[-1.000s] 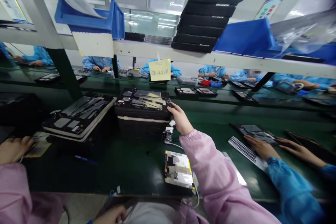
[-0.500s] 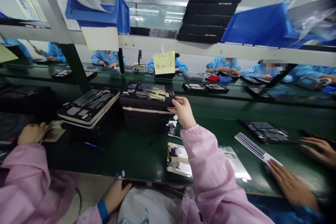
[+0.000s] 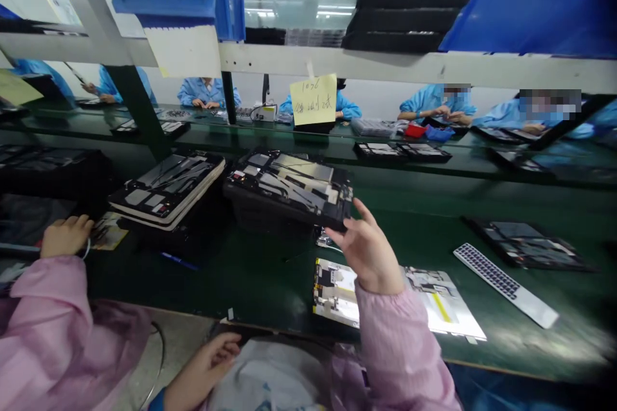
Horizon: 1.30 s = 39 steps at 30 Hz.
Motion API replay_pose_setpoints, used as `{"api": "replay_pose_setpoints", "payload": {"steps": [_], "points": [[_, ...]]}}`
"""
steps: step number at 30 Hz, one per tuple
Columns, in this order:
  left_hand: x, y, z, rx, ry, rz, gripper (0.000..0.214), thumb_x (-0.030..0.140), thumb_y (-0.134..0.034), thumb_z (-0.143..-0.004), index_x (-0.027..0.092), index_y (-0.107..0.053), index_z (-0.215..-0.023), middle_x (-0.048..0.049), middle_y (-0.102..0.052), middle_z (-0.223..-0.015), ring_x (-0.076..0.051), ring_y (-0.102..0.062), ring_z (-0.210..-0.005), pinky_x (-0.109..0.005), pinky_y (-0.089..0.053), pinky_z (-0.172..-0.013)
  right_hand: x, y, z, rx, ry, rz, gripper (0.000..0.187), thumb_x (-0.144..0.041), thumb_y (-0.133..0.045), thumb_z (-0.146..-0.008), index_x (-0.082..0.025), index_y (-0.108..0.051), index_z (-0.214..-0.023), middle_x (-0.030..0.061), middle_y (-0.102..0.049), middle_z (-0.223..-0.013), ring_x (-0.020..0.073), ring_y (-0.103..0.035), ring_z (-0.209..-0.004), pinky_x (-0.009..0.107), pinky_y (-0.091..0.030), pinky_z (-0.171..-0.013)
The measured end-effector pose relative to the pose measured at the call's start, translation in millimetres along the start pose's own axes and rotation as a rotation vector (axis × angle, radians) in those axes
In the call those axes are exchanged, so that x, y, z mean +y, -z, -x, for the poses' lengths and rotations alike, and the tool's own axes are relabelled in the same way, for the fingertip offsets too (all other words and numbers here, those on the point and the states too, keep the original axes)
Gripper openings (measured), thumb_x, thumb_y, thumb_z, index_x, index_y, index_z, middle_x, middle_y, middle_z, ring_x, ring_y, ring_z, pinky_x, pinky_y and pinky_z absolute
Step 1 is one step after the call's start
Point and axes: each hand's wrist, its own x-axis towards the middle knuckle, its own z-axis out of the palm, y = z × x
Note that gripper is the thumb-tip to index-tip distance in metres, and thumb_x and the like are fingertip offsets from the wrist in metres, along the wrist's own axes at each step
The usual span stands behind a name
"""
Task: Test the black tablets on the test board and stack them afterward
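My right hand (image 3: 371, 244), in a pink sleeve, grips the near right corner of a black tablet-like device (image 3: 294, 183) with bare cables and internal parts. The device tilts, its right end jutting past the black stack (image 3: 255, 212) beneath it. My left hand (image 3: 207, 359) is low by my lap, below the bench edge. Its fingers are loosely curled, and I see nothing in them. Left of the device, a second pile of similar devices (image 3: 164, 189) has pale layers under the top one. A silvery panel (image 3: 453, 311) with electronic parts lies below my right forearm.
At the left, a co-worker's hand (image 3: 67, 234) rests by a small yellowish card (image 3: 110, 231). A blue pen (image 3: 178, 261), a white keyboard strip (image 3: 506, 286) and another device (image 3: 527, 244) lie on the green bench (image 3: 270, 289). A shelf beam (image 3: 270, 59) with blue bins crosses above.
My right hand has pulled the device's right end toward me and to the right, raising it off the stack. My left fingers have curled in. The co-worker's hands at the right have left view.
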Motion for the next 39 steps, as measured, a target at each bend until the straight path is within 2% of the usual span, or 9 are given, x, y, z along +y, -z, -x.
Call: {"api": "replay_pose_setpoints", "payload": {"steps": [3, 9, 13, 16, 22, 25, 30, 35, 39], "points": [[38, 5.4, -14, -0.098, -0.148, 0.243, 0.054, 0.058, -0.068, -0.069, 0.021, -0.065, -0.109, -0.0120, -0.069, -0.096, -0.026, -0.065, -0.085, -0.038, -0.050, -0.075, 4, 10, 18, -0.097, -0.121, 0.018, 0.059, -0.019, -0.067, -0.059, -0.032, -0.049, -0.113, -0.0016, -0.062, -0.104, 0.0172, -0.063, -0.088, 0.037, -0.059, -0.070], [122, 28.2, -71, 0.137, -0.351, 0.597, 0.057, 0.061, -0.068, -0.067, 0.017, -0.065, -0.104, -0.0125, -0.069, -0.096, -0.028, -0.066, -0.085, -0.040, -0.053, -0.070, 16, 13, 18, -0.078, -0.032, 0.076, 0.047, -0.030, -0.072, -0.062, -0.027, -0.056, -0.106, 0.0015, -0.067, -0.095, 0.0239, -0.065, -0.092, 0.044, -0.055, -0.083], [144, 33.3, -69, 0.178, -0.288, 0.702, 0.068, 0.079, -0.051, -0.065, 0.022, -0.067, -0.100, -0.0081, -0.071, -0.097, -0.030, -0.066, -0.089, -0.041, -0.055, -0.070, 26, 32, 42, -0.074, -0.100, 0.158, 0.054, -0.034, -0.077, -0.055, -0.028, -0.057, -0.105, 0.0019, -0.068, -0.089, 0.0264, -0.067, -0.088, 0.045, -0.056, -0.079], [137, 37.2, -53, 0.252, -0.163, 0.632, 0.085, 0.085, -0.048, -0.059, 0.023, -0.061, -0.116, -0.0088, -0.071, -0.101, -0.033, -0.065, -0.095, -0.042, -0.055, -0.071, 43, 50, 66, -0.190, -0.258, 0.205, 0.057, -0.038, -0.078, -0.057, -0.029, -0.056, -0.109, 0.0032, -0.068, -0.092, 0.0260, -0.067, -0.089, 0.042, -0.056, -0.077], [108, 53.1, -40, 0.375, 0.150, 0.258, 0.092, 0.042, -0.082, -0.049, 0.021, -0.048, -0.132, -0.0057, -0.074, -0.092, -0.027, -0.069, -0.080, -0.030, -0.055, -0.064, 80, 73, 72, -0.370, -0.496, 0.616, 0.058, -0.041, -0.070, -0.070, -0.023, -0.052, -0.122, 0.0023, -0.066, -0.081, 0.0167, -0.060, -0.052, 0.031, -0.050, -0.047], [98, 57.8, -38, 0.437, 0.154, 0.215, 0.089, 0.039, -0.081, -0.051, 0.021, -0.049, -0.132, -0.0040, -0.074, -0.089, -0.025, -0.069, -0.074, -0.027, -0.054, -0.058, 87, 76, 56, -0.292, -0.232, 1.013, 0.049, -0.038, -0.064, -0.077, -0.017, -0.056, -0.120, 0.0030, -0.063, -0.071, 0.0205, -0.060, -0.060, 0.037, -0.052, -0.059], [71, 39.3, -48, 0.506, 0.098, 0.255, 0.088, 0.038, -0.078, -0.054, 0.014, -0.046, -0.134, -0.0076, -0.073, -0.097, -0.025, -0.069, -0.083, -0.026, -0.054, -0.065, 106, 82, 33, -0.274, 0.263, 1.362, 0.041, -0.039, -0.063, -0.080, -0.017, -0.059, -0.115, 0.0155, -0.059, -0.115, 0.0336, -0.051, -0.113, 0.055, -0.037, -0.099], [46, 28.4, -75, 0.540, -0.073, 0.092, 0.071, 0.043, -0.068, -0.065, 0.014, -0.052, -0.127, -0.0128, -0.064, -0.119, -0.028, -0.058, -0.113, -0.034, -0.047, -0.094, 123, 95, 30, -0.315, 0.303, 1.396, 0.055, -0.045, -0.056, -0.085, -0.017, -0.044, -0.130, 0.0168, -0.052, -0.129, 0.0333, -0.041, -0.127, 0.059, -0.025, -0.107], [52, 39.2, -82, 0.504, -0.142, -0.240, 0.060, 0.044, -0.062, -0.068, 0.016, -0.057, -0.121, -0.0127, -0.059, -0.119, -0.027, -0.060, -0.101, -0.039, -0.048, -0.090, 125, 103, 35, -0.401, 0.313, 1.415, 0.074, -0.049, -0.061, -0.079, -0.016, -0.033, -0.138, 0.0183, -0.051, -0.131, 0.0352, -0.039, -0.130, 0.062, -0.020, -0.108]]}}
